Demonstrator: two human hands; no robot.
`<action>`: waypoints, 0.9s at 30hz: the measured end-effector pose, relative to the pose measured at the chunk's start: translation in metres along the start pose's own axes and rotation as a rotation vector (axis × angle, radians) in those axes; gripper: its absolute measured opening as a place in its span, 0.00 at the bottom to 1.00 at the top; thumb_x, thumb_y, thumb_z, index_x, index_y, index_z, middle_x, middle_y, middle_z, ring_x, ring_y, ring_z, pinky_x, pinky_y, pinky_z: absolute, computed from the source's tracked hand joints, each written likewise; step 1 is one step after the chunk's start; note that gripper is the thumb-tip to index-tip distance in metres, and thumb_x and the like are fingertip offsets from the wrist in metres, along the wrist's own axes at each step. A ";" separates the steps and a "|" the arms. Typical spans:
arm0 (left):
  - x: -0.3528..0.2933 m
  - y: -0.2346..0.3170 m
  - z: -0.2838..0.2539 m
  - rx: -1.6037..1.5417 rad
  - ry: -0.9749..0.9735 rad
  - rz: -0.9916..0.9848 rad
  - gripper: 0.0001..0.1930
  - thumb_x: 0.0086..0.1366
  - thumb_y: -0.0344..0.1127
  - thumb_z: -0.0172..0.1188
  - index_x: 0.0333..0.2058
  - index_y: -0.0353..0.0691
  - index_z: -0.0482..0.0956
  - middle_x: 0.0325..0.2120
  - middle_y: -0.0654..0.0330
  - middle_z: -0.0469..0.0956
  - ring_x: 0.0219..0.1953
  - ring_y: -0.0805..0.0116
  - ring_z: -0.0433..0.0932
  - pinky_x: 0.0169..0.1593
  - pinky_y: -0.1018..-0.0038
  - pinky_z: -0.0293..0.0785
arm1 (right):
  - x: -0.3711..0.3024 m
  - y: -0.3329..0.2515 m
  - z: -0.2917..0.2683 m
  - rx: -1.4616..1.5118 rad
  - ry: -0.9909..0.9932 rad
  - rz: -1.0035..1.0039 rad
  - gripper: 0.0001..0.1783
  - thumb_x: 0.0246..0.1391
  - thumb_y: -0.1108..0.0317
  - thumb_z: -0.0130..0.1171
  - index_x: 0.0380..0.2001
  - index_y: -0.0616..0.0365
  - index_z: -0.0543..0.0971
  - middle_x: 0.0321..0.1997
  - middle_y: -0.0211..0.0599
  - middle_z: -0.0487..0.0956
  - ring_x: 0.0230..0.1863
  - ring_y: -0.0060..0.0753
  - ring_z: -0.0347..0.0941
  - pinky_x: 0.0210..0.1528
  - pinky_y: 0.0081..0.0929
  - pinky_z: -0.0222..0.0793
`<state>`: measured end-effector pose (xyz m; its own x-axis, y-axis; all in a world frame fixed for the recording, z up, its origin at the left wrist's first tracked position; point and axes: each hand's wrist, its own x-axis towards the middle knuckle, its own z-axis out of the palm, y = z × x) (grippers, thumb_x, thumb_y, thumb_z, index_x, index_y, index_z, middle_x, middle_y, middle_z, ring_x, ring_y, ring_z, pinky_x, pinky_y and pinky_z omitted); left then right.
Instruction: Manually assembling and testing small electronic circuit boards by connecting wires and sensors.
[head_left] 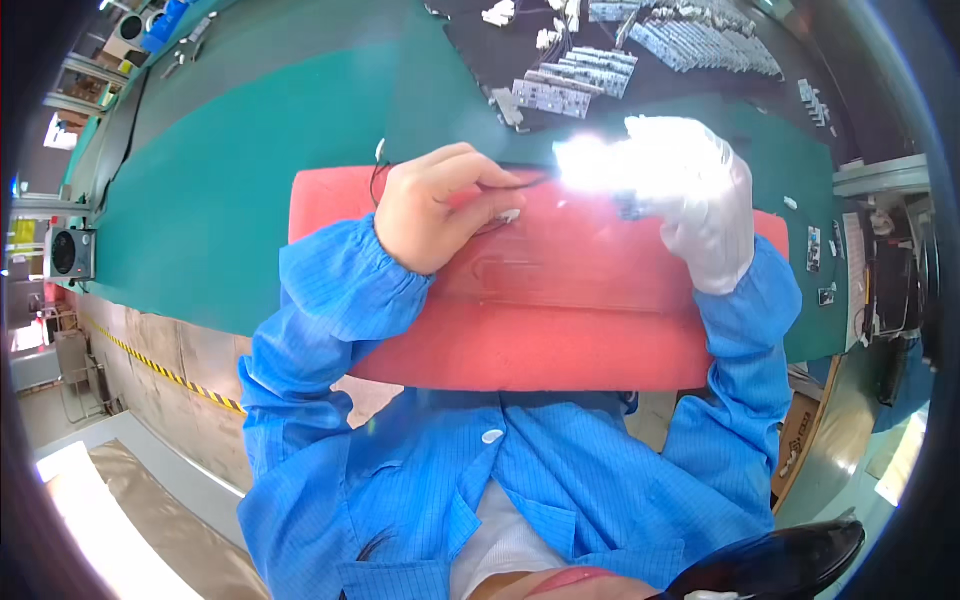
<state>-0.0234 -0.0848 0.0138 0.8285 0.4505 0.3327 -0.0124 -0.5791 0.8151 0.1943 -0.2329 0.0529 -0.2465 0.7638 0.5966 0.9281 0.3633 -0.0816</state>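
Note:
A glowing LED board (605, 165) is held over the red padded block (540, 350) by my right hand (718, 220), which wears a white glove. Glare washes out the board's outline and most of those fingers. My bare left hand (430, 205) pinches a thin dark cable (535, 183) that runs toward the light. A small white connector (510, 215) sits by the left thumb. Behind the left wrist, another white connector (380, 150) sticks up on a loop of dark wire.
Several circuit boards (575, 85) lie on a black mat at the back, with a long row of more boards (710, 45) to their right. Small white parts (500, 12) are beside them. Green matting (220, 190) covers the table. A boxy fan-like unit (70, 254) stands at far left.

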 end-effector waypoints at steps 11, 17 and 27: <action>0.001 -0.010 -0.002 0.169 -0.035 0.213 0.11 0.54 0.32 0.65 0.35 0.34 0.77 0.26 0.55 0.76 0.29 0.62 0.77 0.31 0.73 0.73 | 0.007 -0.017 0.017 0.968 -0.164 1.241 0.20 0.53 0.57 0.54 0.37 0.67 0.74 0.14 0.36 0.73 0.07 0.16 0.65 0.07 0.10 0.58; -0.001 -0.011 -0.003 0.160 -0.039 0.214 0.11 0.54 0.32 0.64 0.35 0.35 0.77 0.27 0.56 0.76 0.29 0.63 0.77 0.32 0.74 0.73 | 0.002 -0.015 0.019 0.945 -0.122 1.244 0.23 0.53 0.53 0.54 0.39 0.66 0.73 0.17 0.36 0.75 0.08 0.17 0.67 0.08 0.11 0.61; 0.002 -0.009 -0.008 0.175 0.048 0.295 0.05 0.54 0.27 0.63 0.31 0.35 0.79 0.25 0.58 0.76 0.27 0.66 0.77 0.30 0.76 0.72 | -0.006 -0.014 0.022 0.875 -0.025 1.120 0.22 0.56 0.56 0.52 0.41 0.67 0.73 0.23 0.43 0.74 0.13 0.25 0.70 0.15 0.19 0.68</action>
<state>-0.0262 -0.0728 0.0109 0.7761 0.2756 0.5672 -0.1474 -0.7953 0.5881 0.1763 -0.2310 0.0323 0.4786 0.8691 -0.1252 0.1656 -0.2294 -0.9591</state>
